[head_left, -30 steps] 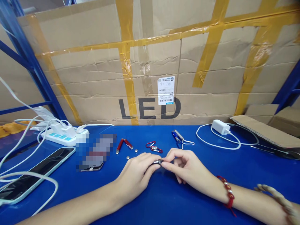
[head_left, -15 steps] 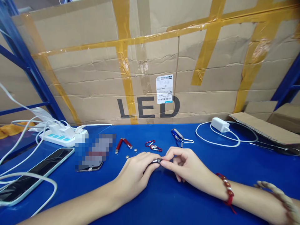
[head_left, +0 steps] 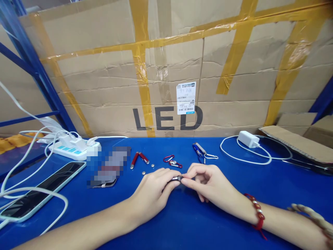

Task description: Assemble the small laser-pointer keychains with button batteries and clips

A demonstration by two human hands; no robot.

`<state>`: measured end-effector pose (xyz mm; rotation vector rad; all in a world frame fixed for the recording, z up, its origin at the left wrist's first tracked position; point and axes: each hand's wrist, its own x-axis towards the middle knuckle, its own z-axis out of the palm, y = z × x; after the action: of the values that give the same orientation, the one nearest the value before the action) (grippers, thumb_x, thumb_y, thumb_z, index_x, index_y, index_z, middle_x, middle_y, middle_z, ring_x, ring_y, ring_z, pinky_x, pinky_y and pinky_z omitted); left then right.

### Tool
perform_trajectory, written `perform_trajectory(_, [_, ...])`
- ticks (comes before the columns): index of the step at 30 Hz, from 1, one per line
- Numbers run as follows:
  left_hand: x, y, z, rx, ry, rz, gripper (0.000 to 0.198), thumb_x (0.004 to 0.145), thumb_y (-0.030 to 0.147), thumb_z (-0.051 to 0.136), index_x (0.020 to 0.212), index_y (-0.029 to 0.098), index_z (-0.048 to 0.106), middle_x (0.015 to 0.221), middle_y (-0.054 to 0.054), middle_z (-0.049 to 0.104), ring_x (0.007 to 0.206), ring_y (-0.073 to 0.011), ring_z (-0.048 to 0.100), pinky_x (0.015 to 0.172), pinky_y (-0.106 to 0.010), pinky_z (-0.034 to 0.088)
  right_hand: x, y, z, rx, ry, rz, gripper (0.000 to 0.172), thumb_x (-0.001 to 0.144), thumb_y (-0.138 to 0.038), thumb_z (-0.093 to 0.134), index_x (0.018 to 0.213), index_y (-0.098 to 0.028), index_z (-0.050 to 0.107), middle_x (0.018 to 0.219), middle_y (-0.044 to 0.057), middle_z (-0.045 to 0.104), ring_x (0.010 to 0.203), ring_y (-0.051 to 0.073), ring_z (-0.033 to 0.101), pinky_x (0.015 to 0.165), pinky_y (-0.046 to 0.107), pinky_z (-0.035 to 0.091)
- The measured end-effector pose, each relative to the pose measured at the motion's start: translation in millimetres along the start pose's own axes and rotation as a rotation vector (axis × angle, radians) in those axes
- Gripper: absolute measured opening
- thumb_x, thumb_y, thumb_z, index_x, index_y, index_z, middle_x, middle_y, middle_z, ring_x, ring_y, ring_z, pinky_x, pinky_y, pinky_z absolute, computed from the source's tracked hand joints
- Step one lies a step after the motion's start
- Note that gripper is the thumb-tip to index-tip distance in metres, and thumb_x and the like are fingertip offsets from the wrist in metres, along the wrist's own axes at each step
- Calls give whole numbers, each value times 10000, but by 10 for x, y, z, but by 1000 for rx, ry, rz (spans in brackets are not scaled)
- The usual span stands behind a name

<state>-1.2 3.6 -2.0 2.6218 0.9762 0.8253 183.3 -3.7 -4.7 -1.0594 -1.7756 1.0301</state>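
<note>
Worktop point(head_left: 179, 222) btwn forearms: bare, low pass OK. Also bare R of R hand point(head_left: 210, 182), up to cable loop point(head_left: 247, 162). Straight ahead low: red clips point(head_left: 170, 156) just past fingertips, in the way; small gap btwn them & blue tube point(head_left: 197, 150). Beyond L hand point(head_left: 151, 191): silver discs point(head_left: 152, 165), then red tubes point(head_left: 134, 160). Far L: phone point(head_left: 56, 182) w/ cord point(head_left: 66, 202) across it. Rear: big carton point(head_left: 109, 90) walls it off.

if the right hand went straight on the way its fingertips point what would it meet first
The right hand would first meet the small dark piece just ahead, then probably the left hand holding it; whether the right already touches it is unclear.
</note>
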Motion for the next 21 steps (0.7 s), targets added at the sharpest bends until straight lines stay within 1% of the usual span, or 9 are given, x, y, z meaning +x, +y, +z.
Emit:
perform_trajectory(4, [-2,-4,0,-10,-7,-1,184,899,198,393,975,220,559,934,6,638,853,-138,574,755,-230,432,11,5,4,-12,-2,10,254,735,-388,609,665,-147,572,614,-33,522,347,22,454,348,153,335])
perform_trajectory(8, [-11,-1,0,-10,-15,-16,181,898,195,395,967,220,560,934,11,638,852,-139,572,748,-231,429,11,2,8,-26,6,33,263,728,-399,612,668,-147,564,521,-51,488,335,33,443,344,153,326])
perform_trajectory(17, [-4,2,0,7,-12,-23,185,899,200,392,976,220,559,955,4,639,871,-146,573,750,-234,428,6,9,10,1,-1,29,259,725,-397,615,663,-150,564,536,-49,497,334,30,443,344,152,319])
perform_trajectory(21, [-7,4,0,4,-13,-21,185,900,204,390,973,223,560,949,7,639,865,-144,572,749,-234,427,12,18,6,-17,-1,41,265,725,-407,613,670,-153,561,450,-66,459,324,42,438,346,154,312])
